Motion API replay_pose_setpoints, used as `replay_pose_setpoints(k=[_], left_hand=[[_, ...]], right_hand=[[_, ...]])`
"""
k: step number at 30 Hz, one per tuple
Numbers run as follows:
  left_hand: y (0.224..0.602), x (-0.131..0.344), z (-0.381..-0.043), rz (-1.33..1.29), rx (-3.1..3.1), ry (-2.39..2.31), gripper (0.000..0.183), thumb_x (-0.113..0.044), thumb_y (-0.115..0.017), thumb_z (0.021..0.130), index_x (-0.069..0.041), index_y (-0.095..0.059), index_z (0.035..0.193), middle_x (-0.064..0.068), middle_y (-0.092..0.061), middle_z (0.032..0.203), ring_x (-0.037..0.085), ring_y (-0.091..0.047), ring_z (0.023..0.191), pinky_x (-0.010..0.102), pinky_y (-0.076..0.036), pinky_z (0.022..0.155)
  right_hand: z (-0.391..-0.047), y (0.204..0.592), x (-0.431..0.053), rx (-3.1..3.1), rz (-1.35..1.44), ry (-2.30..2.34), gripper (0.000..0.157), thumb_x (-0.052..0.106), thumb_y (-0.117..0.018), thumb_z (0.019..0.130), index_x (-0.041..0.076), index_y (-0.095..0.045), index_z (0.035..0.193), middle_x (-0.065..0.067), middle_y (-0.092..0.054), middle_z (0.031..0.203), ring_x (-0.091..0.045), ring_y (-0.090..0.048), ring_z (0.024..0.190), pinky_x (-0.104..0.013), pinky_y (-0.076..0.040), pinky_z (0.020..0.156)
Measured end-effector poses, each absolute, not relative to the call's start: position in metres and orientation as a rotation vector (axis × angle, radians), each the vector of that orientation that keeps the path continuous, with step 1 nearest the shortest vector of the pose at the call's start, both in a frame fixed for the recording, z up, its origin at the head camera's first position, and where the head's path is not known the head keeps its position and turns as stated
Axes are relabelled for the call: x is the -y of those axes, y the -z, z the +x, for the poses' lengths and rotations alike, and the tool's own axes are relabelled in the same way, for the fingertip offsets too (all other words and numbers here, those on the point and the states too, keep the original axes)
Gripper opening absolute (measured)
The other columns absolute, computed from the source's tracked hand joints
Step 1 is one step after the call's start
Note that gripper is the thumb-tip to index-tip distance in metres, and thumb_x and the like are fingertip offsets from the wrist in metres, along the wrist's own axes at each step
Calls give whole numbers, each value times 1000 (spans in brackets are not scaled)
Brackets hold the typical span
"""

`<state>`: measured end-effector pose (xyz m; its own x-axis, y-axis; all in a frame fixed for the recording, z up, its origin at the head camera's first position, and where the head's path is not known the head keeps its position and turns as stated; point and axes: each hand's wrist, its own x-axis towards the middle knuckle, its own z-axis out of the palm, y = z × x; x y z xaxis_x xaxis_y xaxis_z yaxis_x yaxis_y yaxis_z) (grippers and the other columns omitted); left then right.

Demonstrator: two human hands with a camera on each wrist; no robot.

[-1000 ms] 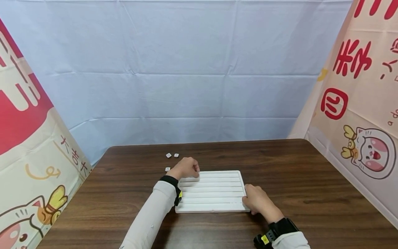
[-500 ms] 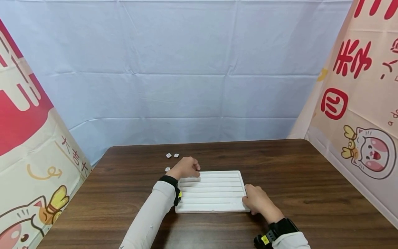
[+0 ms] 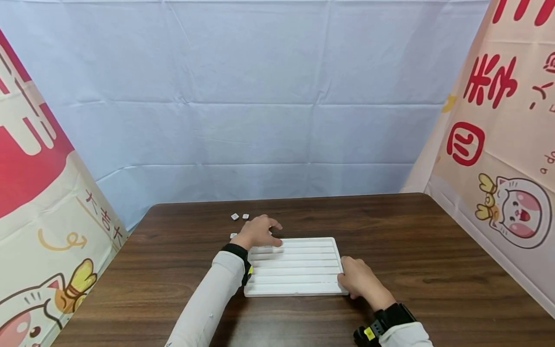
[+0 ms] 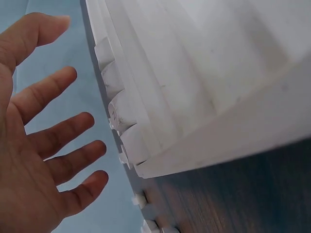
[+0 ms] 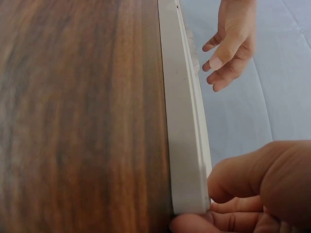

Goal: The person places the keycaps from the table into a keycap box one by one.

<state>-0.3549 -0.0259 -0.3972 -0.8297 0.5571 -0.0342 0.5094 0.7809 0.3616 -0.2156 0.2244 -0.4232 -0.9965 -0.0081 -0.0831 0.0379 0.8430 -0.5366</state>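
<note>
A white ridged tray [image 3: 299, 271] lies on the table. My right hand [image 3: 361, 279] grips its right edge near the front corner; in the right wrist view the thumb [image 5: 238, 172] is at the tray's upper edge, with a finger low against the corner. Over the far left corner hovers my left hand [image 3: 259, 233], fingers spread and holding nothing. The left wrist view shows a row of small whitish blocks [image 4: 121, 109] along the tray's far side. Two small white tiles [image 3: 235, 217] lie beyond the left hand, and another tile [image 3: 233, 235] sits beside its wrist.
The brown wood-grain table [image 3: 433, 270] extends on all sides of the tray. A pale blue cloth [image 3: 260, 120] hangs behind it. Printed cloths stand at the left [image 3: 47, 217] and right [image 3: 498, 144].
My left hand's fingers and thumb have spread apart from a closer pose, and the hand has shifted slightly up and right. The right hand and the tray stay put.
</note>
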Motion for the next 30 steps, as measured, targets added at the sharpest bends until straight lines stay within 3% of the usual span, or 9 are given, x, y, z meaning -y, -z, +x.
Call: replay_pose_setpoints(k=[11, 18, 30], left_hand=[[401, 28, -361, 799, -2862, -503, 41, -37, -70, 80, -21, -66, 117, 4, -56, 122, 22, -53, 107, 48, -42, 85], [401, 32, -371, 716, -2862, -571, 37, -35, -69, 83, -18, -66, 116, 4, -59, 119, 20, -58, 93, 43, -46, 75], [406, 32, -379, 687, -2829, -701, 29, -24, -71, 83, -11, -69, 108, 6, -62, 113, 23, -60, 93, 39, -48, 74]], right_hand=[[-215, 424, -225, -2932, 26, 859, 16, -4, -52, 82, -9, -55, 97, -11, -49, 66, -16, -50, 38, -28, -43, 37], [-216, 424, -224, -2922, 27, 870, 23, -4, -51, 83, -13, -54, 104, -11, -50, 67, -17, -51, 39, -28, -43, 37], [-216, 424, -224, -2920, 22, 864, 23, -4, -51, 84, -13, -54, 104, -12, -50, 68, -17, -51, 39, -28, -43, 37]])
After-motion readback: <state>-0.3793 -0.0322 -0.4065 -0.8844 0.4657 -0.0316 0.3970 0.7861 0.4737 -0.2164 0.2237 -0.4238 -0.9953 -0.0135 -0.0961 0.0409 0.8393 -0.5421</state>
